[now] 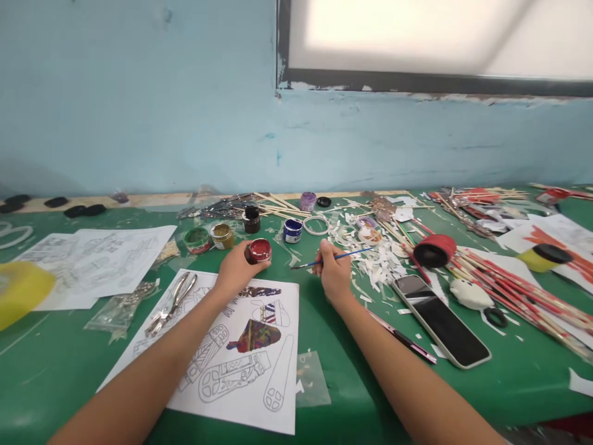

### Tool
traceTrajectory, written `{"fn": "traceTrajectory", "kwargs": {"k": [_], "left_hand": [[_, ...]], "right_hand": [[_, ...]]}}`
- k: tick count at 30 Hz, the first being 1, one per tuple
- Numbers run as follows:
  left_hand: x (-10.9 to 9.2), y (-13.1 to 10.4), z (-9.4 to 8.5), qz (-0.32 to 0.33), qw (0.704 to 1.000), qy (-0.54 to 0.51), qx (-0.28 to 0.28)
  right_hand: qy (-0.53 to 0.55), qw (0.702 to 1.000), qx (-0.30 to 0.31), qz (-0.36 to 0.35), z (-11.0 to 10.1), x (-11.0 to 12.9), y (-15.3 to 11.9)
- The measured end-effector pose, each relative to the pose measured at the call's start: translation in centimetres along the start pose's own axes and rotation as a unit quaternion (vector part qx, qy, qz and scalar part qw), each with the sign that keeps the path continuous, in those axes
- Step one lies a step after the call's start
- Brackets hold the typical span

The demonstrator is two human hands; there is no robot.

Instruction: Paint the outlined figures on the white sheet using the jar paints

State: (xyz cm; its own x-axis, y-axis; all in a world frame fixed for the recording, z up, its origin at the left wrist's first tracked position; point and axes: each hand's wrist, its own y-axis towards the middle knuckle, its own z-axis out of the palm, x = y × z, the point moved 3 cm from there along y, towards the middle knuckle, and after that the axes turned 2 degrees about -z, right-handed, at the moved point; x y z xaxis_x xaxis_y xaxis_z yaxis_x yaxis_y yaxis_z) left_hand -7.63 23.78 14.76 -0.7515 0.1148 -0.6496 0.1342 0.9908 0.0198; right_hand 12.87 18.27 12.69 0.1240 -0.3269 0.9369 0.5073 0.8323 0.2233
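My left hand [237, 269] is closed round a small open jar of red paint [260, 250], just above the top edge of a drawing sheet [282, 389]. Between the fingers of my right hand [334, 269] is a thin blue paintbrush [354, 252], its dark tip pointing left toward the red jar. The sheet bears outlined shapes, a few of them painted. Behind the hands stand open jars of blue [292, 230], black [251, 219], yellow [223, 236] and green paint [197, 240]. Metal pliers [171, 303] rest on the sheet's left part.
A phone [445, 324] and a pink cutter [407, 342] lie right of my right forearm. Beyond are paper scraps [380, 262], a red roll [434, 250] and painted sticks [523, 287]. Yellow tape [23, 290] and printed sheets [115, 259] are at left.
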Motion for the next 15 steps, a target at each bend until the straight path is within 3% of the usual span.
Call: {"fn": "traceTrajectory", "kwargs": {"k": [6, 10, 12, 15], "left_hand": [[-0.7, 1.0, 0.8, -0.047, 0.997, 0.051, -0.036], [-1.1, 0.3, 0.8, -0.007, 0.997, 0.080, -0.012], [-1.2, 0.0, -0.2, 0.022, 0.995, 0.092, -0.024], [-1.0, 0.2, -3.1, 0.048, 0.987, 0.119, -0.095]], "right_hand": [[0.000, 1.000, 0.002, -0.002, -0.1, 0.3, 0.0], [0.010, 1.000, -0.005, -0.002, -0.3, 0.5, 0.1], [0.014, 1.000, -0.007, 0.000, -0.2, 0.6, 0.1], [0.015, 1.000, -0.008, 0.006, -0.1, 0.7, 0.1]]}}
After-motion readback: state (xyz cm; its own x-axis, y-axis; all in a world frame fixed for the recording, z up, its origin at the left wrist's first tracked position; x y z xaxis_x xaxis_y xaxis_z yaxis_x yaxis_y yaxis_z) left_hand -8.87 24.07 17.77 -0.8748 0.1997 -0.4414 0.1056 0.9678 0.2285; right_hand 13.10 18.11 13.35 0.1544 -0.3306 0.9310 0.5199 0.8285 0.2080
